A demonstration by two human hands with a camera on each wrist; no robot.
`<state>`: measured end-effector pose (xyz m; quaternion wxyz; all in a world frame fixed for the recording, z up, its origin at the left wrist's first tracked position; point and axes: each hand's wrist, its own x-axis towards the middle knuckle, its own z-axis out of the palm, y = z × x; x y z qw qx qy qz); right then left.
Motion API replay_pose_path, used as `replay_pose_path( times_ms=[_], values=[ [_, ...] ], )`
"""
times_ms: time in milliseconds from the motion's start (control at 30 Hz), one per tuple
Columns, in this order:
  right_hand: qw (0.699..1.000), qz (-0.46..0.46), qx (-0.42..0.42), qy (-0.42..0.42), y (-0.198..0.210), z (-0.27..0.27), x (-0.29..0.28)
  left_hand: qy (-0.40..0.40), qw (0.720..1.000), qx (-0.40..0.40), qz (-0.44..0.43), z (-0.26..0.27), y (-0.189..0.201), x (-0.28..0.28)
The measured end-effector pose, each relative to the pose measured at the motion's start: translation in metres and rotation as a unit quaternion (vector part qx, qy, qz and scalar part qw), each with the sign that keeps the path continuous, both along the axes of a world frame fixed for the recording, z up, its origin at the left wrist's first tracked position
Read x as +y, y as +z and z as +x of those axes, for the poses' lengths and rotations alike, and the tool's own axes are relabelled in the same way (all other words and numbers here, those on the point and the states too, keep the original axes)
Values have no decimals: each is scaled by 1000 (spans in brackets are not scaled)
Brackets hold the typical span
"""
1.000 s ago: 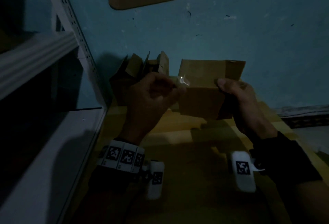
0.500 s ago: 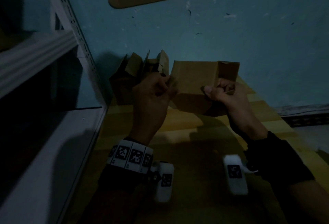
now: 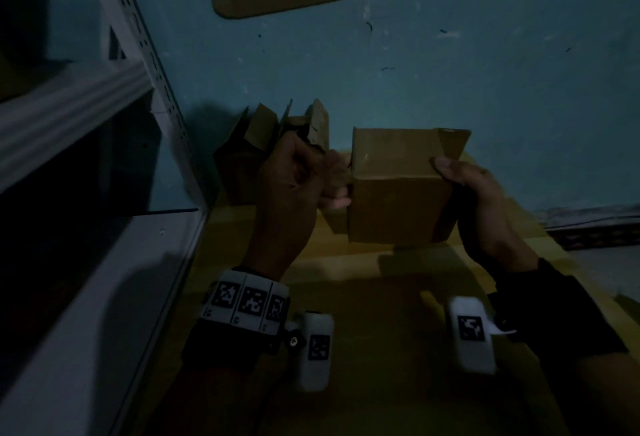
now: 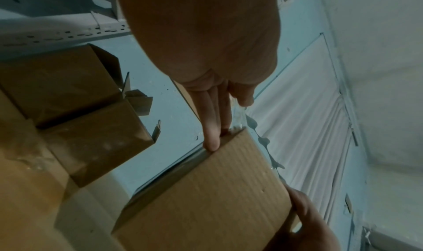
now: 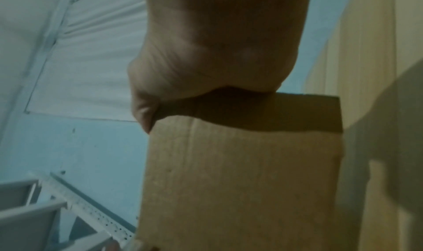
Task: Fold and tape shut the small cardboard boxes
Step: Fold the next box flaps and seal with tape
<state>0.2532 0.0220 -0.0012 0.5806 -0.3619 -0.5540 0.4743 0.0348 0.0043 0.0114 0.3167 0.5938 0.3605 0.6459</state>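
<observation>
Holding the small cardboard box [image 3: 398, 189] clear of the tabletop [image 3: 346, 297] for taping.

Right hand [image 3: 485, 203] clamps the right side, thumb over the top edge, fingers hidden behind, which steadies the box against sideways pressure. Left hand [image 3: 298, 186] has straight fingers [image 4: 211, 128] pressed against the left top edge, apparently smoothing clear tape; the thumb's grip cannot be judged. Other folded boxes [image 3: 263, 144] stand behind against the wall, near the shelving upright [image 3: 149, 54].
</observation>
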Motion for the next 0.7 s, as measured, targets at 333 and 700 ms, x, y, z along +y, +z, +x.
replay_pose_path(
  times_ms=[333,700],
  values=[
    [995,-81,39,-34,4,-4,1,-28,999,-3,-24,1,0,-2],
    [994,-82,55,-38,1,3,6,-48,997,-29,-52,-5,5,0]
  ],
)
